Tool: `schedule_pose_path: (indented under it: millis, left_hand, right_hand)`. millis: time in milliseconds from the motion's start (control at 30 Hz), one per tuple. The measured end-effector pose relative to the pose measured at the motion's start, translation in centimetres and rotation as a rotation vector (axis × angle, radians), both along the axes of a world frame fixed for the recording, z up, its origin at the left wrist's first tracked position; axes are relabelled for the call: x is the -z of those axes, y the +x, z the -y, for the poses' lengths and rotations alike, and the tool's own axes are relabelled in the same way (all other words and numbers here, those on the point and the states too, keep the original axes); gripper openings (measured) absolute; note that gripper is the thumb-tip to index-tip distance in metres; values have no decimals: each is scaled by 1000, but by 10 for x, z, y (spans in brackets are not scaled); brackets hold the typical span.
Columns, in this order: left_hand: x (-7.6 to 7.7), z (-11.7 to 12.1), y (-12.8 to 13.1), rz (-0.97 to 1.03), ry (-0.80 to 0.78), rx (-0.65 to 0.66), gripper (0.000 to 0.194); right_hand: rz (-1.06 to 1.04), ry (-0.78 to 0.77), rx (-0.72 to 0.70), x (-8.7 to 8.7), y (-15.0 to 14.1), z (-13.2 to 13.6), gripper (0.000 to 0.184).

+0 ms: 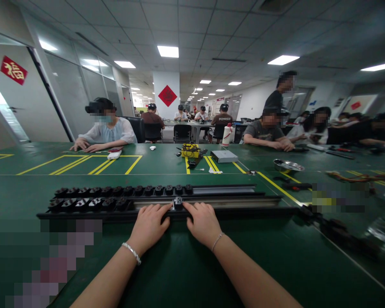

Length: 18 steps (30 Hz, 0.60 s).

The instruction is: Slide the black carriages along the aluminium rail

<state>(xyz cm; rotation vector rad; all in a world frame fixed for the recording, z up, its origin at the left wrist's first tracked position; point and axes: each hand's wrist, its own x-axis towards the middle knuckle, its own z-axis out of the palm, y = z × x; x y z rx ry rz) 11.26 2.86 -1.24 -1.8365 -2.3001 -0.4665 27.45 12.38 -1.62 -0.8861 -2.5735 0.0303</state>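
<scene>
My left hand [150, 226] and my right hand [204, 222] meet at the front black rail [240, 202]. Between their index fingertips is a small black socket module [179, 202], pressed from both sides and sitting in the rail's channel. The thumbs point inward, and the other fingers curl over the rail's near edge. Several similar modules [95, 203] stand in a row at this rail's left end. Directly behind lies a second black rail [226, 189], filled with modules along its left and middle parts. The undersides of the fingers are hidden.
The green table [179, 273] carries yellow tape lines. Farther back are a yellow object wrapped in cable [190, 150], a grey metal box [223, 156] and a metal dish [288, 165]. Dark parts [336, 231] lie at the right. People sit across the table.
</scene>
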Motion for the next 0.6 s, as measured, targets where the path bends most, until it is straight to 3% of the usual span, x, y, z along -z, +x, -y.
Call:
schedule_pose_path:
  millis: [600]
  left_hand:
    - [13, 1, 8, -55, 180, 95, 39]
  right_hand:
    - [9, -22, -14, -1, -1, -1, 43]
